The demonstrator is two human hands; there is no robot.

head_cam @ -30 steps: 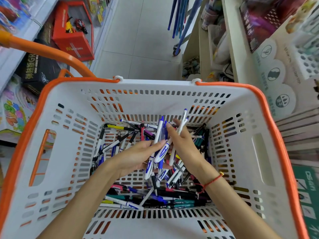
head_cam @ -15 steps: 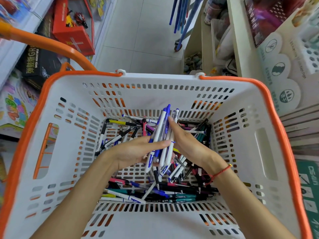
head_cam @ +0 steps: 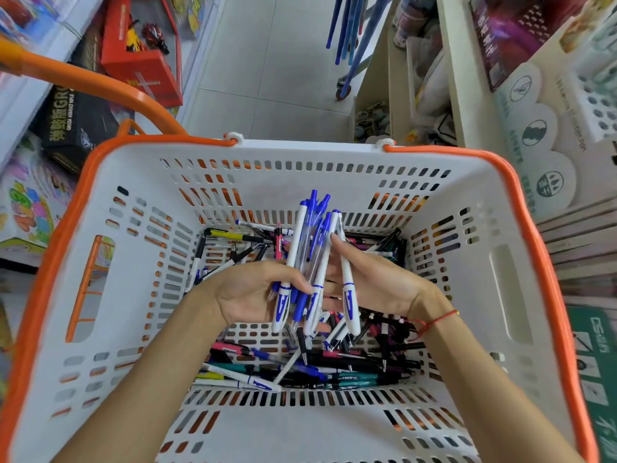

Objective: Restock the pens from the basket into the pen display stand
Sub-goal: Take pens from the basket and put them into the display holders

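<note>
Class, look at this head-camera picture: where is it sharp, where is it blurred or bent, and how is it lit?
Head view: the blue-and-white pens and both hands are sharp; the basket rim smears at the left and bottom edges; wide-angle bending curves the rim and shelves; lighting is bright and even, without hard shadows.

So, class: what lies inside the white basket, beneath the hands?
Inside the basket, loose pens of mixed colours cover the floor. The hands, holding blue-and-white pens, hide those directly underneath.

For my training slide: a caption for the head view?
Both hands gather a bunch of blue-and-white pens above the pen-filled basket.
</note>
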